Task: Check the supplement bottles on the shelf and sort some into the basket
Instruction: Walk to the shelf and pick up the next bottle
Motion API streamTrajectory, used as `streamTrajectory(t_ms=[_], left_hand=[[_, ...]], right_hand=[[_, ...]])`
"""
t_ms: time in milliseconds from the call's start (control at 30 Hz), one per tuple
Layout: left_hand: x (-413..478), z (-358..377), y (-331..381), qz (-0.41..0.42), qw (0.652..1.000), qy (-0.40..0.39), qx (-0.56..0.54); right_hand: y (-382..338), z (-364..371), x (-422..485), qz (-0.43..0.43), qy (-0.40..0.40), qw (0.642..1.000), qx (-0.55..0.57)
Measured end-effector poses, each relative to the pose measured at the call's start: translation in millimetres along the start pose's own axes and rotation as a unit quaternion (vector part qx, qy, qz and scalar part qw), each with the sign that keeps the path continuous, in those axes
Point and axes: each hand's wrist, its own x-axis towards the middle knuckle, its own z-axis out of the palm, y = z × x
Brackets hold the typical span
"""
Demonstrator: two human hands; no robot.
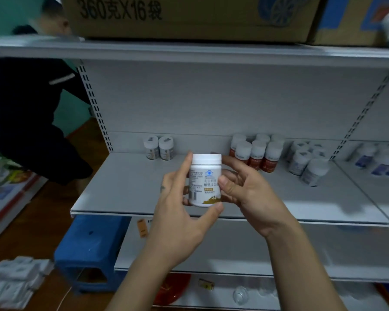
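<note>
A white supplement bottle (205, 180) with a white cap and a printed label is held upright in front of the grey shelf (126, 185). My left hand (180, 212) grips it from the left and below, thumb under its base. My right hand (249, 189) holds it from the right, thumb on the label. At the shelf's back stand two similar white bottles (158, 148), several red-labelled bottles (257, 153) and a group of white bottles (308, 160). No basket is visible.
A person in dark clothes (29, 122) bends at the left. A blue plastic stool (90, 250) stands on the floor below the shelf. Cardboard boxes (189, 16) sit on the top shelf. White packets (16, 279) lie on the floor at lower left. More bottles (377, 160) stand at far right.
</note>
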Motion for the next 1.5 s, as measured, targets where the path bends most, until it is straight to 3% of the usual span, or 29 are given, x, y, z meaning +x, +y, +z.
streamTrajectory(t_ms=[533, 900, 1067, 1500], left_hand=[[2, 5, -2, -0.028, 0.998, 0.030, 0.041], [-5, -10, -2, -0.041, 0.996, 0.052, 0.052], [-7, -7, -6, -0.032, 0.995, 0.052, 0.078], [1, 8, -9, -0.040, 0.995, 0.061, 0.069]], right_hand=[[10, -3, -1, -0.026, 0.066, 0.997, 0.000], [15, 10, 8, 0.024, -0.050, 0.996, 0.073], [19, 13, 7, 0.018, -0.061, 0.995, 0.075], [17, 4, 5, 0.021, 0.008, 1.000, 0.002]])
